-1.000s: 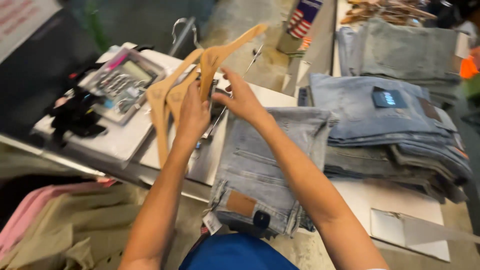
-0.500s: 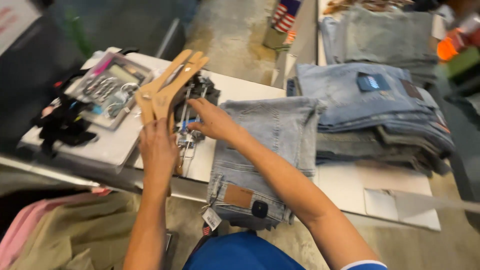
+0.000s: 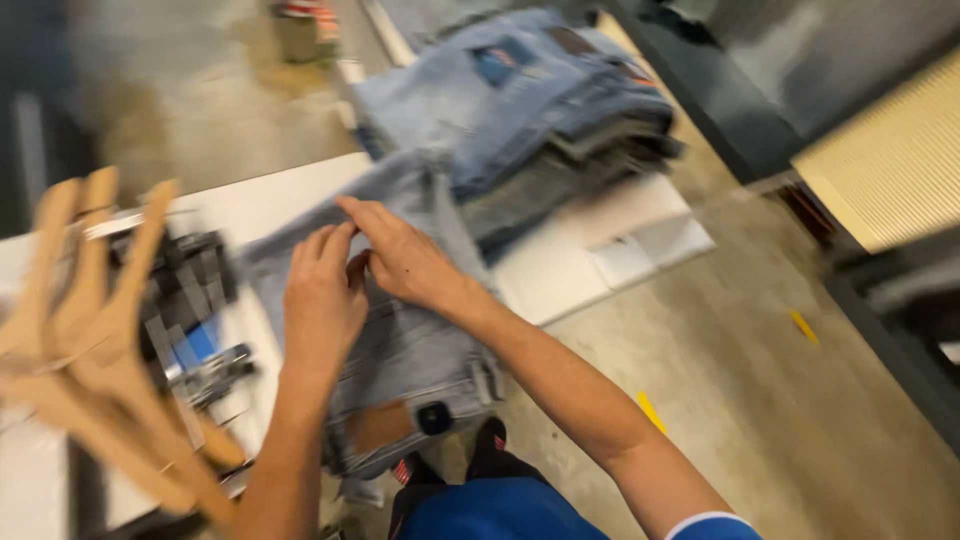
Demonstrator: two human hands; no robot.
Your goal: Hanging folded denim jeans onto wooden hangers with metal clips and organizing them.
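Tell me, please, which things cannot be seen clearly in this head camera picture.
- Pale wooden hangers: motion blur; cut by the left edge.
- Small grey and blue items beside the hangers: too blurred to identify.
- Light blue folded jeans: middle hidden under left hand and right hand.
- Stack of folded blue jeans: blurred; the count cannot be told.

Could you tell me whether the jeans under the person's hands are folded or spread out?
Folded: the light jeans lie as a compact rectangle on the white table, both hands on top.
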